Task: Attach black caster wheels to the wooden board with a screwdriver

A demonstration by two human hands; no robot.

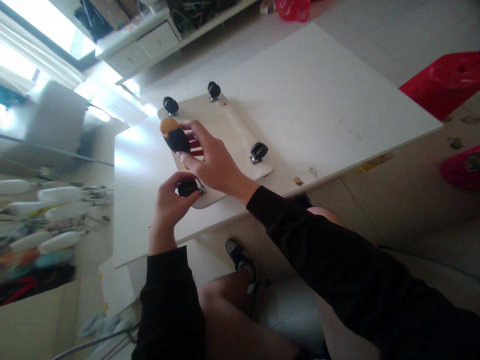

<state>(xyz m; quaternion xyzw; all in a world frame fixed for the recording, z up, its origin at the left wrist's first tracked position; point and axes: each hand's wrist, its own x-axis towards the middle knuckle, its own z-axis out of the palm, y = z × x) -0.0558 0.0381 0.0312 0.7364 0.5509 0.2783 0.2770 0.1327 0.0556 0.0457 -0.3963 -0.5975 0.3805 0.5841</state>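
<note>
My right hand [210, 155] is wrapped round the black and orange handle of a screwdriver [177, 141]. The handle tilts up and away, and its shaft is mostly hidden by the hand. Below it, my left hand [168, 205] pinches a black caster wheel [187, 188] at the near corner of a white board [240, 127]. The board lies on a white table [330, 105]. Other black casters stand at its remaining corners: one at the back left [170, 105], one at the back [213, 90] and one at the right [258, 151].
Small stickers [298, 181] mark the table's near edge. A red bag [442, 85] is beyond the right end, and another red bag [292, 9] lies at the back. A white drawer cabinet [150, 45] stands behind. Several white bottle-like objects [60, 195] are at the left. My legs [232, 300] are below the table.
</note>
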